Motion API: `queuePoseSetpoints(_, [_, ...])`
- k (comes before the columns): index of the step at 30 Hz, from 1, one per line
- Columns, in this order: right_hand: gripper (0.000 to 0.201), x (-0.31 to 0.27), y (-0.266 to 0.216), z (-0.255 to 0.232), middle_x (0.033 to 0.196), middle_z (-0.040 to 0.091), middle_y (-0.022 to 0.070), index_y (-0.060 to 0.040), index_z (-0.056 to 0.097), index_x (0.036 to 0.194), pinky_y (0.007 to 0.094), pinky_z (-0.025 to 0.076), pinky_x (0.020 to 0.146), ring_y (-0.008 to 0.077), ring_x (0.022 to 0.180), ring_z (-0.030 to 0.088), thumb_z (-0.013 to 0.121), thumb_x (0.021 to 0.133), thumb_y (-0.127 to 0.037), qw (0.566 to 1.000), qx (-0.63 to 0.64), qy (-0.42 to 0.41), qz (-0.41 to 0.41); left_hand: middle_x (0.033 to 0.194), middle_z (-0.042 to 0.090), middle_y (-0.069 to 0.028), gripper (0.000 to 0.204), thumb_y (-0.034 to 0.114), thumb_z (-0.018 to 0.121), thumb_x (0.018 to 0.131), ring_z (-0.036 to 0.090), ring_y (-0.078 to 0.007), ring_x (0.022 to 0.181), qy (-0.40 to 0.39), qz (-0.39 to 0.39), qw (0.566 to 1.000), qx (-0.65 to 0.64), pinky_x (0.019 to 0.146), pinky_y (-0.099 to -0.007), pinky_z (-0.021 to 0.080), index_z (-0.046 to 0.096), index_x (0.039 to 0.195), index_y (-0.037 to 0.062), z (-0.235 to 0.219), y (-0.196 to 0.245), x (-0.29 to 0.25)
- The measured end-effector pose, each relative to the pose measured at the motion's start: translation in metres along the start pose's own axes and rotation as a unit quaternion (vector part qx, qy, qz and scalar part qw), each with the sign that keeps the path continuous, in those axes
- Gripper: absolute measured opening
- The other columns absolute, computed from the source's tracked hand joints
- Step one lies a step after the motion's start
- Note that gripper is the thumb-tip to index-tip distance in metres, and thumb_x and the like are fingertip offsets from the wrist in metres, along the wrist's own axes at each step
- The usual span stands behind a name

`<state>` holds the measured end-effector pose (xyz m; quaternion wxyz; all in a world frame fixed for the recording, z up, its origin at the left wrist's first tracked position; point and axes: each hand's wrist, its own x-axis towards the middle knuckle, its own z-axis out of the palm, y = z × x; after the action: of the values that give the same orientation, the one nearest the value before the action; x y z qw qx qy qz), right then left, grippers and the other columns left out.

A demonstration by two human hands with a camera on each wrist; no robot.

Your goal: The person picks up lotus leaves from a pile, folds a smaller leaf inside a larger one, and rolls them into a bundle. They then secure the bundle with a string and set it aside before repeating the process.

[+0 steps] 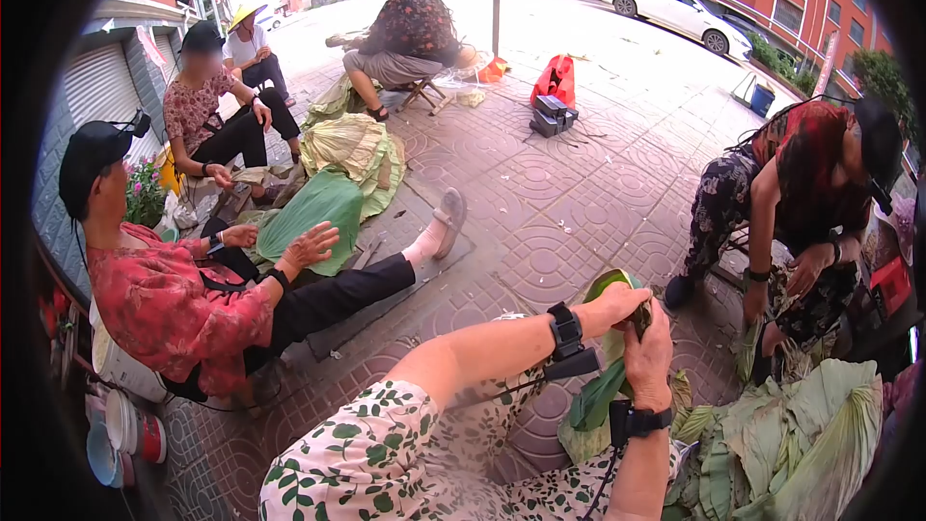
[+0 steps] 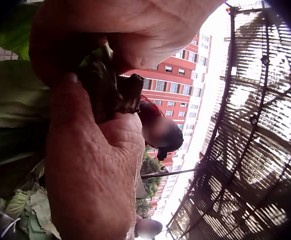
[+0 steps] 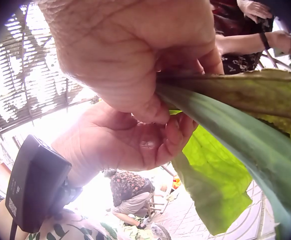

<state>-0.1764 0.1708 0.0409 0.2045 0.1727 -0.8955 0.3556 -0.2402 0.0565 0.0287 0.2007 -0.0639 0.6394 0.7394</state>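
Observation:
Both hands meet on a bunch of folded lotus leaves point(image 1: 600, 396), at its gathered end. My left hand point(image 1: 617, 308) curls its fingers round that end from the left, while my right hand point(image 1: 648, 352) grips it from the right. In the left wrist view, a dark, shrivelled stem end point(image 2: 131, 94) pokes out between the fingers. The right wrist view shows my right hand point(image 3: 140, 55) pinching the leaves, with the left hand point(image 3: 130, 142) close against it. From there a blue-green fold point(image 3: 235, 132) and a bright yellow-green leaf point(image 3: 215, 175) spread outward.
A heap of pale green leaves point(image 1: 781, 444) lies at my right, near a bending person point(image 1: 801, 203). On the left sits a person in red point(image 1: 178, 299), one leg stretched out, beside more leaves point(image 1: 352, 159). Buckets point(image 1: 130, 429) stand at lower left.

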Motion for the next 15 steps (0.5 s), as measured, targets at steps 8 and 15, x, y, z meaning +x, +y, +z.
queuePoseSetpoints(8, [0.054,-0.0011,0.0010,0.0008,0.103,0.053,0.0204,0.0032,0.041,0.125,0.0412,0.044,0.079,0.0373,0.094,0.053,0.062,0.076,-0.004,1.000,-0.003,0.005,-0.013,0.076,0.058,-0.0048,0.032,0.033,0.054,0.085,0.052,-0.0123,0.056,0.010,0.023,0.999,-0.032,0.048,-0.0259,0.043,0.060,0.084,0.0016,0.0018,-0.0037,0.0011])
queuePoseSetpoints(15, [0.054,-0.0027,0.0023,0.0010,0.104,0.053,0.0206,0.0025,0.041,0.125,0.0414,0.044,0.078,0.0375,0.095,0.053,0.062,0.075,-0.004,1.000,-0.005,0.003,0.000,0.076,0.058,-0.0051,0.031,0.032,0.054,0.085,0.053,-0.0129,0.057,0.009,0.026,0.999,-0.034,0.048,-0.0267,0.044,0.060,0.083,0.0015,0.0032,-0.0044,0.0003])
